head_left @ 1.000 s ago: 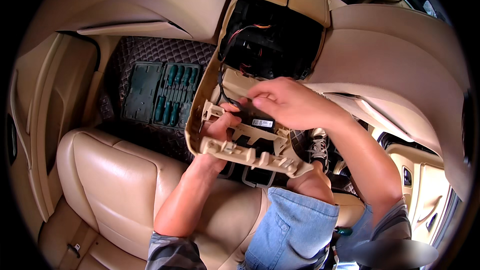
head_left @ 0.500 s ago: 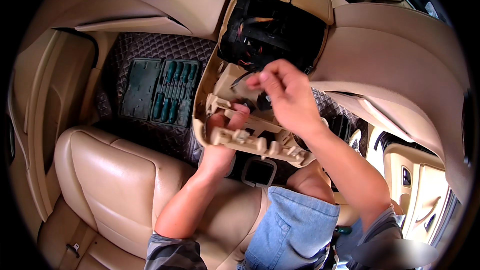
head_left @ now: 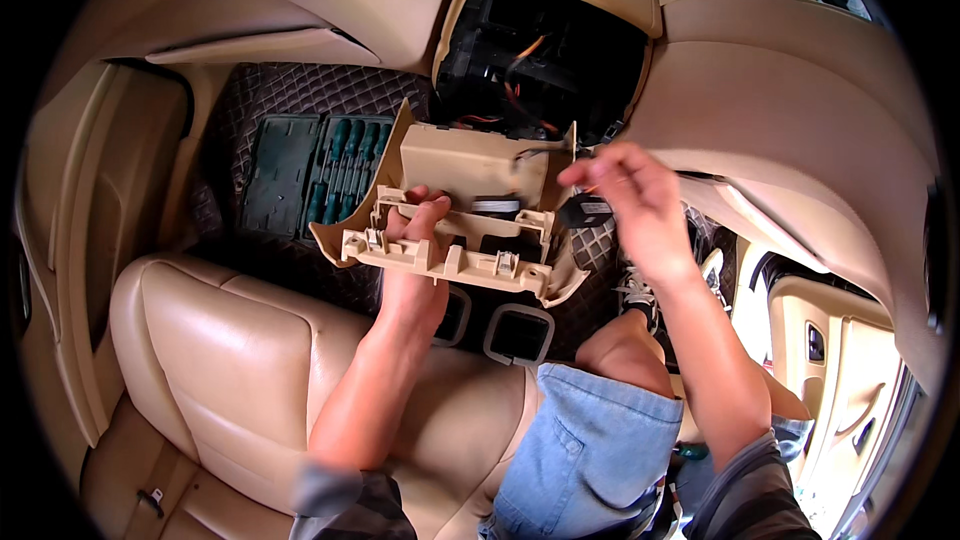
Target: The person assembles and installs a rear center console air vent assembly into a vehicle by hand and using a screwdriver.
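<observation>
My left hand [head_left: 415, 225] is closed round the near edge of a beige plastic console panel [head_left: 470, 155], fingers inside its frame and wrist below. Clips and brackets line the panel's near rim. Right of it, my right hand [head_left: 640, 205] is closed in a pinch, slightly blurred, apparently on the thin wires of a black connector block [head_left: 583, 210] that hangs by the fingertips. A dark cable [head_left: 540, 151] runs over the panel's far right corner. Behind stands the opened back of the centre console [head_left: 540, 50], dark inside, with loose orange and red wires.
A green tool case [head_left: 285, 175] with several green-handled screwdrivers lies on the quilted floor mat at left. Beige front seatbacks [head_left: 800, 100] flank the console, and a rear seat [head_left: 220, 340] is below. Two grey-rimmed openings [head_left: 520, 335] sit under the panel. A door stands at right.
The panel has shifted left and turned more level, with my left hand still on it. My right hand has moved right, away from the panel, and the black connector block has moved right too.
</observation>
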